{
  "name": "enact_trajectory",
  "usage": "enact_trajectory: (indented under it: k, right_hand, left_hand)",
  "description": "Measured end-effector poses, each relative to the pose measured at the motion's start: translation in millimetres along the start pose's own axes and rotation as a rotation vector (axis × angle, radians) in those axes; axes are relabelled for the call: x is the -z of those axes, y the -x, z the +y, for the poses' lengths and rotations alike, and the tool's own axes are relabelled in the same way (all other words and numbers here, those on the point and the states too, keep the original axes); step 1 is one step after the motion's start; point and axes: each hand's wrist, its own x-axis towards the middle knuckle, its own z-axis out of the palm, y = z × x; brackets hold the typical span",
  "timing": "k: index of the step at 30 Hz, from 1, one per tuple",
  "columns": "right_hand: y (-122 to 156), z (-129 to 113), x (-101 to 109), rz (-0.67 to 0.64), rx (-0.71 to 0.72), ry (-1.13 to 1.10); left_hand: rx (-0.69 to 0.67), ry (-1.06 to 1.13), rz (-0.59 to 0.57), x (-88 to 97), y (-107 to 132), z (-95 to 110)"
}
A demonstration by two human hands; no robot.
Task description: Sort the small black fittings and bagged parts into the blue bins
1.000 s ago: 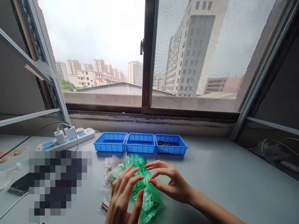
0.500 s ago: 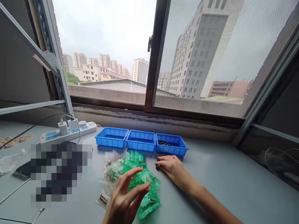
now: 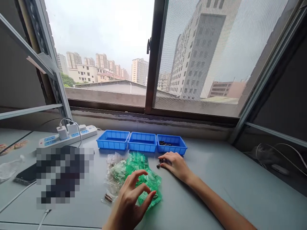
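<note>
My right hand [image 3: 176, 164] rests on the table in front of the right blue bin, with its fingers curled around small black parts [image 3: 158, 165]. Their exact kind is too small to make out, and some are hidden beneath the fingers. More black parts [image 3: 165, 143] lie inside that right bin [image 3: 172, 150]. Over the green plastic bags [image 3: 153, 179] hovers my left hand [image 3: 130, 199], fingers apart and bent, nothing in it. Beside these bags, clear plastic bags [image 3: 111, 179] lie on the left, one showing brownish pieces.
Two more blue bins, the middle one [image 3: 142, 147] and the left one [image 3: 112, 145], stand in the row below the window. At left are a white power strip [image 3: 72, 137] with chargers, a phone [image 3: 25, 175], cables and a blurred-out area.
The whole view has shifted slightly. My left hand's fingers have spread and bent differently above the green bags. My right hand stays at the black parts, with more of them showing beside its fingertips.
</note>
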Motion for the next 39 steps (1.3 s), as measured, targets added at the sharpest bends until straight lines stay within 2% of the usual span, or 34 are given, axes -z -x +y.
enact_trajectory:
  k: [11,22,39]
  right_hand:
    - [1.7,1.9,-3.8,0.001,-0.011,-0.08]
    - [1.2,5.9,-7.6,-0.002,0.018,-0.1]
    - [0.6,17.1,-11.0,0.038,0.091,-0.088]
  left_hand:
    - [0.028,0.007,-0.023,2.4,-4.4,1.9]
    - [-0.001,-0.035,-0.043,10.4,-15.9,8.9]
    - [-0.004,-0.059,-0.063,10.6,-12.4,11.9]
